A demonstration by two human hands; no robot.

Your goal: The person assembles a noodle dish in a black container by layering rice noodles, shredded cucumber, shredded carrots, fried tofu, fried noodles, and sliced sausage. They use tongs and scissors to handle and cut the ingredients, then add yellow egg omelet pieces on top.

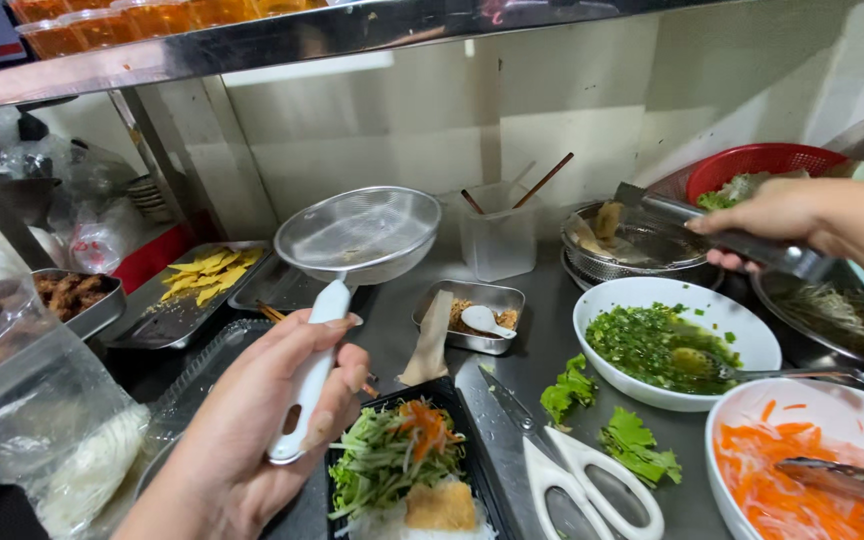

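While left hand (252, 430) grips white-handled strainer (357, 235) at frame centre, right hand (777, 215) clamps tongs (722, 232) upper right, over metal bowl (642, 262); likely lifting topping toward black tray (457, 395), needing steady carry.

A clear plastic bag of white noodles (62, 440) lies left of the strainer-holding left hand (252, 430); black takeaway tray (462, 400) just right

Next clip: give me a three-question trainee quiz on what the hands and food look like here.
1. True or false: the left hand holds the white-handled mesh strainer.
2. What does the right hand grip? A) scissors B) metal tongs C) chopsticks
3. Fill in: the white scissors lie just right of the black ____ of salad.

Key: 1 true; 2 B, the metal tongs; 3 tray.
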